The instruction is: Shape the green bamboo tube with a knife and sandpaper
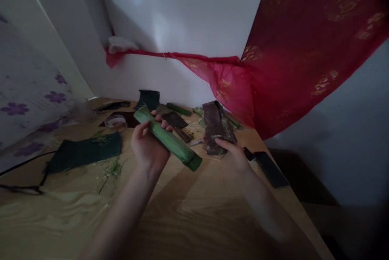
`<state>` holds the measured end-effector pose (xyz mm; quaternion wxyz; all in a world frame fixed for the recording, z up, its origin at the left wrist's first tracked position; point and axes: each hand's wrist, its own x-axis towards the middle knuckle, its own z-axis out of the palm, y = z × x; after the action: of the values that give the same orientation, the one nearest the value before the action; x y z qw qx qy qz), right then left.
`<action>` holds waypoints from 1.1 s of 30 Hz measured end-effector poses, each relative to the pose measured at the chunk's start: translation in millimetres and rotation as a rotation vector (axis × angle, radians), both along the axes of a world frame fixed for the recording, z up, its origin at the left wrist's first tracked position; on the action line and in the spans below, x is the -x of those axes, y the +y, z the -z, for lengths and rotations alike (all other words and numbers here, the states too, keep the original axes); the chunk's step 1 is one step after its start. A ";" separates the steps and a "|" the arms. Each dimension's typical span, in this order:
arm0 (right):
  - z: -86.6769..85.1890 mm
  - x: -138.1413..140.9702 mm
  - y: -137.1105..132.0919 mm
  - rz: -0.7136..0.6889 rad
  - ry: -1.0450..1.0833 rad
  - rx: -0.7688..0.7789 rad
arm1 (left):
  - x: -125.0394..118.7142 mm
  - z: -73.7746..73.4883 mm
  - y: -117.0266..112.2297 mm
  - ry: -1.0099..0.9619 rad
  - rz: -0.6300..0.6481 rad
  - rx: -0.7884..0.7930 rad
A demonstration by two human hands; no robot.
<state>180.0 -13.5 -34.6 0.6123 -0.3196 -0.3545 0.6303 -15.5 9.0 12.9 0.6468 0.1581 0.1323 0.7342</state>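
Observation:
My left hand (148, 144) is wrapped round a green bamboo tube (168, 140), held slanted above the wooden table (188, 215), its cut end pointing down to the right. My right hand (232, 155) reaches toward a pile of dark brown sheets (217, 128) and touches its near edge. Its fingers are turned away, so their grip is hidden. A small knife (196, 142) lies between the hands.
A dark green cloth (83, 151) with green shavings lies left. A roll of tape (115, 121), more bamboo pieces (178, 109) and dark sheets sit at the back. A black phone (270, 168) lies by the right edge. Red fabric (304, 49) hangs overhead.

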 end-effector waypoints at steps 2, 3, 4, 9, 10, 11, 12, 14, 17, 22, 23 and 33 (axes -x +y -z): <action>-1.2 13.5 -9.6 -0.007 0.225 0.141 | -0.1 -0.4 -2.0 -0.046 -0.139 -0.045; -2.1 19.6 -14.3 -0.032 0.330 0.234 | -1.1 -0.2 -3.0 -0.064 -0.203 -0.059; -3.6 24.6 -18.5 -0.065 0.417 0.328 | -2.4 0.3 -3.8 -0.075 -0.250 -0.063; -18.1 28.1 -26.9 -0.085 0.614 0.497 | -5.4 8.0 1.8 -0.039 -0.314 0.035; -20.5 26.2 -26.5 -0.098 0.623 0.494 | -6.2 10.6 4.1 -0.020 -0.338 0.040; -21.9 24.4 -25.5 -0.107 0.628 0.491 | -8.0 13.4 5.9 0.003 -0.364 0.025; -22.2 22.5 -23.8 -0.107 0.629 0.488 | -11.0 16.4 7.0 0.027 -0.383 -0.010; -19.8 18.3 -18.5 -0.084 0.608 0.483 | -20.3 22.3 5.8 0.084 -0.370 -0.112; -13.5 8.1 -7.1 -0.065 0.544 0.458 | -36.5 29.4 -1.0 0.195 -0.245 -0.222; -8.1 -10.4 5.5 -0.095 0.442 0.439 | -39.2 34.8 0.6 0.336 -0.062 -0.291; -6.6 -12.0 6.2 -0.113 0.425 0.446 | -35.5 34.7 2.7 0.383 -0.040 -0.288; 13.0 -23.5 27.8 0.051 0.236 0.137 | 28.5 -6.7 -6.2 1.045 0.544 -0.509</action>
<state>203.6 14.4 -47.7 0.6425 -0.2932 -0.2278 0.6703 -44.0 2.8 19.7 0.6024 0.6715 0.2069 0.3786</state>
